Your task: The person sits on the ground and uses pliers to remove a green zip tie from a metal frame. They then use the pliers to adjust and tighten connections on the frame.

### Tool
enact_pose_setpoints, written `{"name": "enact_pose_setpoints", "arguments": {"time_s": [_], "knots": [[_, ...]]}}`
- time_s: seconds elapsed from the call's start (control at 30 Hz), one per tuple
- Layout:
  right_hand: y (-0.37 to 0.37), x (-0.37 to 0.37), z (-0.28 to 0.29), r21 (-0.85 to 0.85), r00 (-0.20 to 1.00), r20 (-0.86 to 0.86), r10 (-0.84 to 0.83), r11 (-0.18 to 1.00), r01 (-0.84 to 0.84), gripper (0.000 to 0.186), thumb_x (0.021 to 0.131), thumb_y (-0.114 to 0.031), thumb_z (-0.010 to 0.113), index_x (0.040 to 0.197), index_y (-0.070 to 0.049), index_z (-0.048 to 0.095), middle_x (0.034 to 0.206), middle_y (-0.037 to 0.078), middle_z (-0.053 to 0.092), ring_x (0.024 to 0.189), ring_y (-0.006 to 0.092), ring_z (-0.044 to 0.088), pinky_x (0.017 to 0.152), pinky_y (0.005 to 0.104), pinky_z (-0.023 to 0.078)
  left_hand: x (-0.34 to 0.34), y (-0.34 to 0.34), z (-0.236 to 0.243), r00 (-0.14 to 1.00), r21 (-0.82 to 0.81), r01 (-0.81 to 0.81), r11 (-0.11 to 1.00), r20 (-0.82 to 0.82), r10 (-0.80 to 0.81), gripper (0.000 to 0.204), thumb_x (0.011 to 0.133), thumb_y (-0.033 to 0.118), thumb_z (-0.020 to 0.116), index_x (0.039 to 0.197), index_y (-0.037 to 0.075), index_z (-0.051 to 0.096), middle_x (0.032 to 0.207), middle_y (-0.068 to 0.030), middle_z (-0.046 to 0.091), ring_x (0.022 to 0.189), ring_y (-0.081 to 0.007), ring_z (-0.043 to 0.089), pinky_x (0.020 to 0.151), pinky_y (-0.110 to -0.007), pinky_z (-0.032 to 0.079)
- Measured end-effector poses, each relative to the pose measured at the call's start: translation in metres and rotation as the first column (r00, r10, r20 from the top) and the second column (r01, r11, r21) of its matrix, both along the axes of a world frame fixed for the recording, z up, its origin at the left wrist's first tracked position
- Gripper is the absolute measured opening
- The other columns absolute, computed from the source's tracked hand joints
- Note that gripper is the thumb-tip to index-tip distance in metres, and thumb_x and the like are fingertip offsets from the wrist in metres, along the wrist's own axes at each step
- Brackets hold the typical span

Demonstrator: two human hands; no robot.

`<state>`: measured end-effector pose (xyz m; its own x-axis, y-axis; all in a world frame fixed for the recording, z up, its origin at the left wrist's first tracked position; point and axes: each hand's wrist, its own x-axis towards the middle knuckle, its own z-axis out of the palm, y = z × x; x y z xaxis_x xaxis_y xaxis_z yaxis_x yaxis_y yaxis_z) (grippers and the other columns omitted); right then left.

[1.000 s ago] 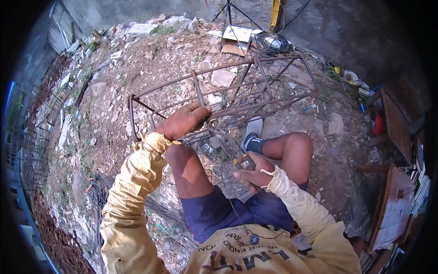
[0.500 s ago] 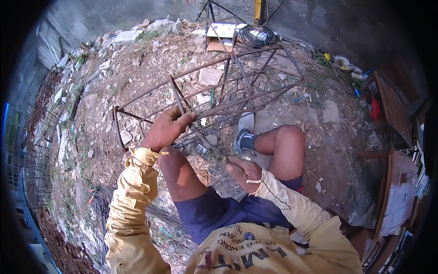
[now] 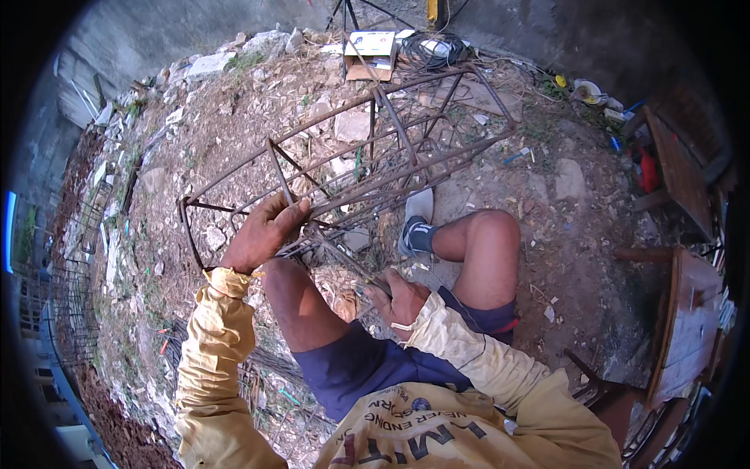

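A long cage of rusty steel bars point(image 3: 332, 116) lies across the ground in front of my knees. My left hand point(image 3: 266, 229) is closed around a bar on its near side, thumb on top. In my right hand point(image 3: 401, 298), between my knees, is a slim metal tool point(image 3: 341, 255). Its far end reaches the near bars just right of my left hand; whether it grips anything there is too small to make out. A thin dark wire runs along my right sleeve point(image 3: 461, 344).
Rubble and stones point(image 3: 211, 66) line the back wall. Behind the cage are an opened cardboard box point(image 3: 369, 72), a coiled black cable point(image 3: 432, 51) and tripod legs. Wooden furniture point(image 3: 678, 176) stands at the right. Thin bars point(image 3: 273, 366) lie beside my left knee, and mesh stands far left.
My left hand has shifted left and slightly nearer, and the cage has moved left with it. My right hand, with the tool, has moved a little left.
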<state>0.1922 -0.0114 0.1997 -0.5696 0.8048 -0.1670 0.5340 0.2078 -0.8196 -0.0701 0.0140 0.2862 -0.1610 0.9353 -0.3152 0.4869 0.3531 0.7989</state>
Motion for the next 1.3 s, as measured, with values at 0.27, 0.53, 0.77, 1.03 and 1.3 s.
{"name": "enact_pose_setpoints", "arguments": {"time_s": [0.27,0.53,0.77,1.03,1.3], "knots": [[0.018,0.005,-0.011,-0.870,0.877,-0.467,-0.113,0.235,-0.433,0.031,0.086,-0.033,0.073,0.087,-0.008,0.054,0.061,-0.001,0.051,0.040,0.0076,0.044,0.035,0.0232,0.034,0.009,-0.003,0.013,0.999,-0.070,-0.022,0.997,0.041,0.025,0.038,0.095,0.041,0.058,0.101,0.004,0.062,0.081,0.0016,0.057,0.071,-0.0078,0.050,0.063,-0.026,0.042],[0.013,0.006,-0.028,-0.773,0.731,-0.630,-0.261,0.119,-0.624,0.040,0.087,-0.024,0.071,0.112,-0.006,0.046,0.066,0.002,0.054,0.036,0.0081,0.047,0.032,0.0221,0.038,-0.006,-0.008,-0.011,0.993,0.165,-0.047,0.985,-0.098,0.064,0.032,0.093,0.029,0.064,0.108,0.002,0.057,0.090,-0.0023,0.061,0.084,-0.0129,0.057,0.077,-0.027,0.047],[0.003,0.011,-0.006,-0.056,0.917,-0.395,0.057,0.995,-0.086,0.044,0.093,-0.035,0.060,0.116,0.001,0.052,0.084,0.009,0.060,0.076,0.0185,0.060,0.068,0.0321,0.049,0.036,-0.062,-0.023,0.852,0.734,-0.498,0.461,0.315,0.419,0.028,0.094,0.022,0.060,0.113,0.003,0.054,0.106,-0.0062,0.059,0.099,-0.0139,0.056,0.086,-0.029,0.045],[0.004,0.013,-0.059,-0.480,0.566,-0.600,-0.566,-0.311,-0.820,0.057,0.097,-0.053,0.044,0.120,-0.001,0.055,0.087,0.012,0.066,0.054,0.0201,0.062,0.044,0.0266,0.050,0.104,-0.105,-0.063,0.794,0.247,-0.527,0.813,0.485,0.367,0.032,0.092,0.010,0.064,0.117,-0.001,0.048,0.099,-0.0052,0.059,0.091,-0.0103,0.056,0.077,-0.023,0.046],[0.031,0.016,-0.043,-0.677,0.620,-0.736,-0.273,0.336,-0.655,0.049,0.099,-0.024,0.051,0.143,-0.006,0.036,0.116,0.016,0.063,0.091,0.0220,0.067,0.077,0.0340,0.057,0.118,-0.105,-0.053,0.795,0.009,-0.405,0.914,0.497,0.347,0.024,0.094,0.016,0.063,0.108,0.001,0.049,0.079,0.0006,0.058,0.069,-0.0043,0.051,0.060,-0.020,0.041]]}}
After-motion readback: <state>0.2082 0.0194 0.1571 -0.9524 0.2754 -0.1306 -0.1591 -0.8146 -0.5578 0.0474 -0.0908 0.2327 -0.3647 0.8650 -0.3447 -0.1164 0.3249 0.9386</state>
